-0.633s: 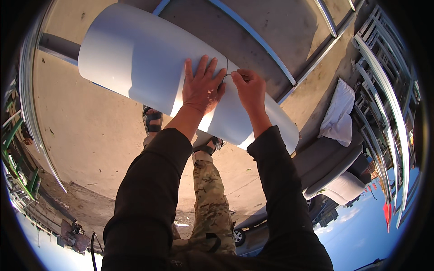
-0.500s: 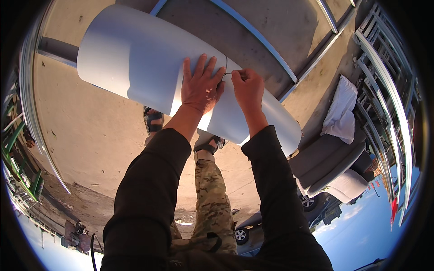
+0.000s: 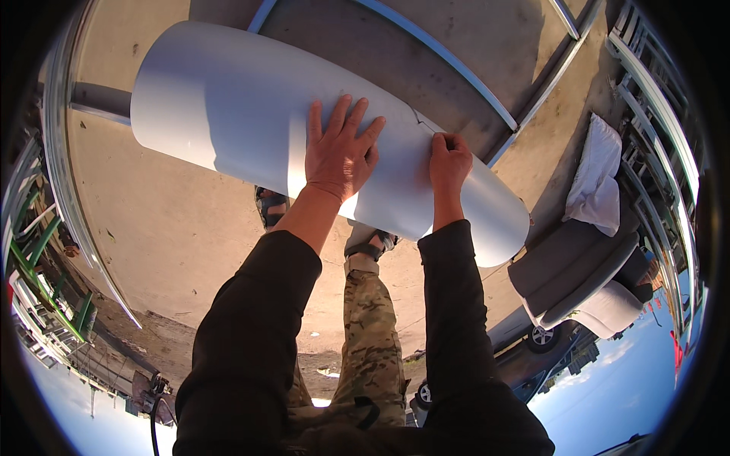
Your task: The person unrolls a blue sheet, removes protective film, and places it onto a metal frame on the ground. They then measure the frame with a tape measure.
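Note:
A large, smooth, silvery-grey roll (image 3: 251, 99) of sheet material lies across in front of me, slanting down to the right. My left hand (image 3: 341, 152) rests flat on its middle, fingers spread. To the right of it, a thin dark wire (image 3: 417, 114) runs over the roll's far edge. My right hand (image 3: 451, 163) is closed in a pinch on the near end of this wire, close against the roll. The rest of the wire is hidden behind the roll.
Metal frame bars (image 3: 456, 64) lie on the ground beyond the roll. To the right are a white sack (image 3: 595, 178), a grey cushioned seat (image 3: 570, 266) and stacked metal frames (image 3: 661, 106). My sandalled feet stand at the roll's near side.
My right hand has moved right along the roll, away from my left hand, and the wire has shifted with it. My left hand stays flat on the roll.

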A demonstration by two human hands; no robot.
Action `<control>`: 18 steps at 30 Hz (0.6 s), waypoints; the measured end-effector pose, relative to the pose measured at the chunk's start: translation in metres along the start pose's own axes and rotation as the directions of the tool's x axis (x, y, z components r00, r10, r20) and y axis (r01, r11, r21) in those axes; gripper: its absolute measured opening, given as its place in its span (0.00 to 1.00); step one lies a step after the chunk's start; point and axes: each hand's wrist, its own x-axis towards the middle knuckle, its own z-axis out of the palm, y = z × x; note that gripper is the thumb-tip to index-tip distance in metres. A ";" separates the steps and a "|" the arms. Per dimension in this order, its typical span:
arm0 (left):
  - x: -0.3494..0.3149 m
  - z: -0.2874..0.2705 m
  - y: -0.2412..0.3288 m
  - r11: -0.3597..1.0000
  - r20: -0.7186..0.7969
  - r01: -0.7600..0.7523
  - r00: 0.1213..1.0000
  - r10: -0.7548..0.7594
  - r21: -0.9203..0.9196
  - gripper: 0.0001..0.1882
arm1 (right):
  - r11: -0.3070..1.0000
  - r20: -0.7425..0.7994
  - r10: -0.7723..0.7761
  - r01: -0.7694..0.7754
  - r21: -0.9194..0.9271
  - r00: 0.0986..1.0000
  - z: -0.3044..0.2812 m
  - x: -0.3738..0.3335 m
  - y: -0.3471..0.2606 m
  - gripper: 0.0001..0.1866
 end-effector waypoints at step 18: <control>0.033 0.008 0.007 0.990 -0.047 -0.052 0.997 0.059 0.130 0.18 | 0.970 0.249 -0.128 0.174 -0.171 0.960 0.028 0.114 -0.008 0.15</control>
